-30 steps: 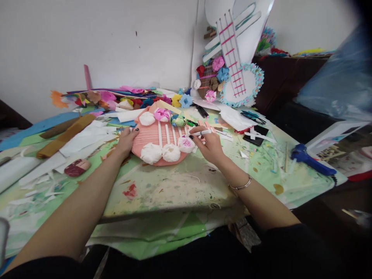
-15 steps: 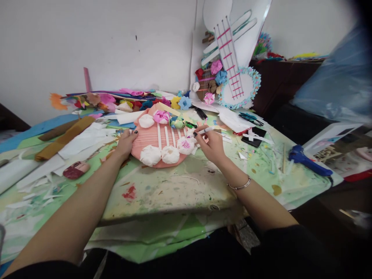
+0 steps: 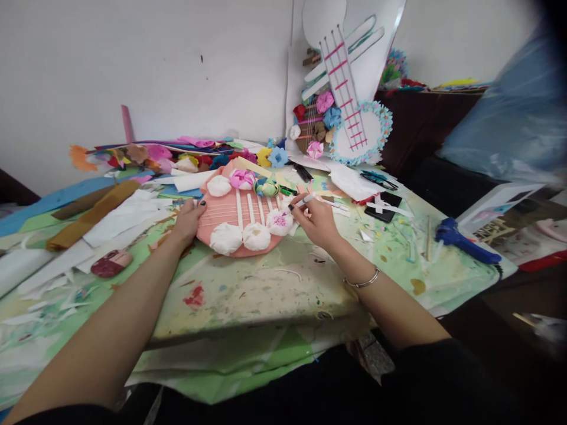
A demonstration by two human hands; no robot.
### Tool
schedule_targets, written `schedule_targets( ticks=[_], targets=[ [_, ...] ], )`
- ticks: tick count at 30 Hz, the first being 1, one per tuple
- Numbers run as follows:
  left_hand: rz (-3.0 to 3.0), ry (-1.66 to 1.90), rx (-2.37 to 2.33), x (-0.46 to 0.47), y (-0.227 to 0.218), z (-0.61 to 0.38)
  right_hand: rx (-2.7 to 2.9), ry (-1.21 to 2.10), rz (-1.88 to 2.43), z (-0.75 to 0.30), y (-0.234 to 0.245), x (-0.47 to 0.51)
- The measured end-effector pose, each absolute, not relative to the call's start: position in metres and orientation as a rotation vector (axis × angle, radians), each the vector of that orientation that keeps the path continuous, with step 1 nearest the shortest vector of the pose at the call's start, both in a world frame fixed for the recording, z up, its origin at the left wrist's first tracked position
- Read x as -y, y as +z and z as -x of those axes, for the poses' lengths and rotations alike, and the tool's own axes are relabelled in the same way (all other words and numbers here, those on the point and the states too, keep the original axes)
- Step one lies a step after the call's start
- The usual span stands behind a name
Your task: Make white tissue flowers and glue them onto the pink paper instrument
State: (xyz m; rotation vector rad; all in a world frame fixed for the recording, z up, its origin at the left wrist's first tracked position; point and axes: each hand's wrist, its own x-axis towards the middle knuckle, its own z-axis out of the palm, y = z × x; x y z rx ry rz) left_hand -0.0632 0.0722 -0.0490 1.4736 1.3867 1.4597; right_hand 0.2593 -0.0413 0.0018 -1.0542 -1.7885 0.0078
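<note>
A round pink paper craft (image 3: 230,212) with white strips and white and pink paper flowers lies on the paint-stained table (image 3: 266,289). My left hand (image 3: 188,219) rests on the craft's left edge, fingers curled over the rim. At the right edge my right hand (image 3: 315,219) pinches a white marker (image 3: 303,202) whose tip points at a white flower with a pink centre (image 3: 279,222).
Coloured paper flowers and sheets pile up at the back left (image 3: 168,154). A white guitar-shaped craft (image 3: 349,100) leans on the wall. Black scissors (image 3: 376,178), a black phone (image 3: 384,206) and a blue glue gun (image 3: 465,241) lie to the right.
The view has shifted slightly right. My right hand has tilted the marker and brought its tip down toward the pink-centred flower. My left hand keeps its place on the craft's edge.
</note>
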Motion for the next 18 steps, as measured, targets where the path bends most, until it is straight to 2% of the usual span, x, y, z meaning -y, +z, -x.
schedule_targets(
  ticks=[18],
  targets=[
    [-1.357,1.406,-1.404,-0.0633,-0.0389,0.0563,1.696,-0.026,1.133,-0.2626,0.0054,0.0429]
  ],
)
